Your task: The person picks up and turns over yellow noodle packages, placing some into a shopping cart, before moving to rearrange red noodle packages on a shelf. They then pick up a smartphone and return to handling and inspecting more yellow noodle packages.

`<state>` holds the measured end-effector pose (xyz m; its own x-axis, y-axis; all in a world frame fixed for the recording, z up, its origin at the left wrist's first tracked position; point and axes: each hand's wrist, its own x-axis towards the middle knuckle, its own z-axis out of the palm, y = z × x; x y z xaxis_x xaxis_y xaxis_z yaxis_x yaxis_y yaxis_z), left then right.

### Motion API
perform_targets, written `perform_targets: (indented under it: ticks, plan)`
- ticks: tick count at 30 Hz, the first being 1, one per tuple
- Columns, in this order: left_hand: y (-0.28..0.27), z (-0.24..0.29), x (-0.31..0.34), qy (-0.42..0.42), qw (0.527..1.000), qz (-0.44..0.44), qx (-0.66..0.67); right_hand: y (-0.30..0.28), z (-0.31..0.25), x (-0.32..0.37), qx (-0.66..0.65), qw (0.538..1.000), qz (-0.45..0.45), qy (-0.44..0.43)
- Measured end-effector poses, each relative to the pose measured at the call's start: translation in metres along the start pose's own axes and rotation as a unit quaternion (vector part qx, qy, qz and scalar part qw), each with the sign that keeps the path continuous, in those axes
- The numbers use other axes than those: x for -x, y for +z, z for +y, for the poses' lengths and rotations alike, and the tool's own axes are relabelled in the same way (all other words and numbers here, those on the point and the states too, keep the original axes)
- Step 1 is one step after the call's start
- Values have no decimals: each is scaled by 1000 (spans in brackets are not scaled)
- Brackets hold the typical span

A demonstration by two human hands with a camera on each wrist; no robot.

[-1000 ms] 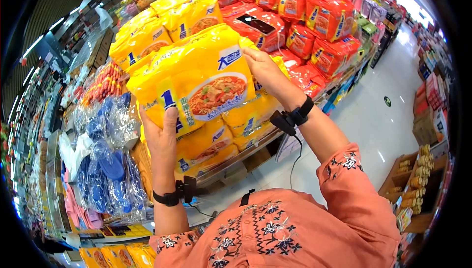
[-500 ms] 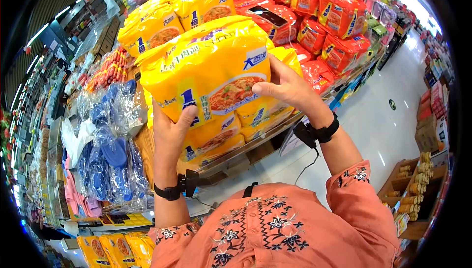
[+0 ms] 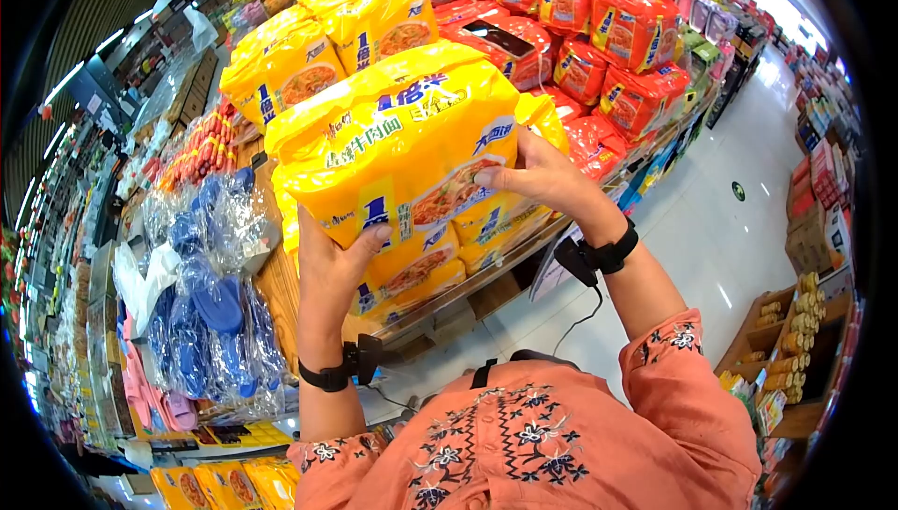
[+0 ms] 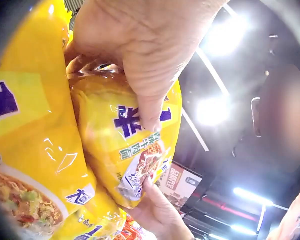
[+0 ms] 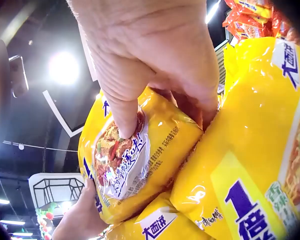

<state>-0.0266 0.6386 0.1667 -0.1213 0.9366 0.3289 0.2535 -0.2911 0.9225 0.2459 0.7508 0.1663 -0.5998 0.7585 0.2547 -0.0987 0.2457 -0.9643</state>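
A yellow multipack of instant noodles [image 3: 402, 141], with a noodle bowl printed on its front, is held between both hands over a stack of similar packs. My left hand [image 3: 335, 272] grips its lower left corner, thumb across the front. At the right end my right hand [image 3: 552, 178] holds it, the thumb lying over the bowl picture. In the right wrist view the fingers of the right hand [image 5: 155, 55] reach behind the pack [image 5: 140, 150]. Close under and behind it sit yellow noodle packs [image 3: 412, 272].
Two more yellow packs [image 3: 281, 71] stand behind on the left. Red noodle packs [image 3: 631, 28] pile up at the back right, a phone [image 3: 499, 38] lying on one. Bagged blue slippers [image 3: 217, 304] hang at left. A tiled aisle [image 3: 739, 145] runs along the right.
The noodle pack has shifted right and tipped, showing more of its top face. My right thumb has come round onto its front. The left hand has moved slightly right with it.
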Motion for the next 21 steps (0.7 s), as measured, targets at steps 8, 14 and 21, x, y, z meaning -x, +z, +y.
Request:
perform_targets:
  ticks: [8, 14, 21]
  plan:
    - [13, 3, 7, 34, 998, 44, 13, -4, 5, -1, -26, 1000, -8, 2]
    - [47, 34, 0, 115, 973, 137, -147, -37, 8, -17, -114, 993, -16, -1]
    - [106, 89, -30, 286, 852, 169, -405, -104, 20, -56, -370, 924, -83, -51]
